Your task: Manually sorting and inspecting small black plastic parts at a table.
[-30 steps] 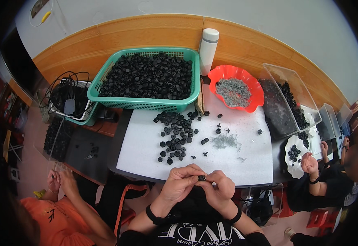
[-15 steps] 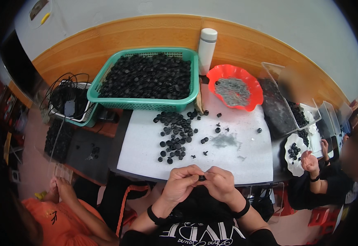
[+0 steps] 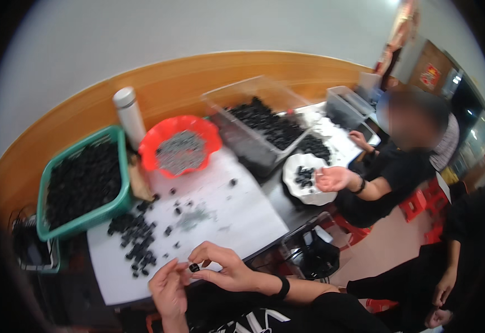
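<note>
My right hand holds a small black round knob-like piece between its thumb and bent fingers, above the near edge of the white-covered table. Beside it, my left hand has its fingertips pinched together close to the piece. Whether something thin sits between those left fingers is too small to make out. Beyond my hands a loose heap of similar black pieces lies on the white sheet, with several strays to its right.
A green basket full of black pieces stands at the left. Behind are a white bottle, a red scalloped bowl of thin grey metal pieces and a clear bin. A co-worker's hand is over a white dish.
My view has swung to the right, so the table and basket appear farther left. My hands have drawn slightly apart, and the black piece now shows at my right fingers.
</note>
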### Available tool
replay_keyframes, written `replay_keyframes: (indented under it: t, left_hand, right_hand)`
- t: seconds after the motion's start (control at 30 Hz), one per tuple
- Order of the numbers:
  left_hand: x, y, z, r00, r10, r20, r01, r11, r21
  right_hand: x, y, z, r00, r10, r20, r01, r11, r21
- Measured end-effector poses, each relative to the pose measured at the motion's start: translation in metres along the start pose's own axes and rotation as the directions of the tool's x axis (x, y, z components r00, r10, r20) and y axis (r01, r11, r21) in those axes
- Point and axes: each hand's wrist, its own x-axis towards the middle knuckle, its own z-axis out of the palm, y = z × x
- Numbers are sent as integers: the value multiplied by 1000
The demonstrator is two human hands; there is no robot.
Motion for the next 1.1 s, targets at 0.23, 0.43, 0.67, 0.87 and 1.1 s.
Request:
replay_keyframes:
  t: [0.23, 0.43, 0.67, 0.87, 1.1]
  left_hand:
    - [6, 2, -29, 996, 88, -9, -87, 994, 61]
    - [10, 3, -22, 997, 66, 33, -68, 995, 71]
    - [8, 2, -35, 997, 1, 82, -5, 999, 48]
    - [7, 1, -31, 999, 1, 52, -5, 997, 83]
    - [6, 3, -30, 992, 118, -43, -108, 977, 182]
  right_hand:
    - [-16, 14, -92, 774, 272, -572, 106, 835, 540]
    - [-46, 8, -156, 538, 45, -841, 245, 947, 208]
    - [-58, 16, -175, 463, -136, -876, 227, 973, -31]
    - [-67, 16, -182, 446, -202, -872, 201, 972, -123]
    - [-54, 0, -182, 406, -447, -797, -92, 848, -522]
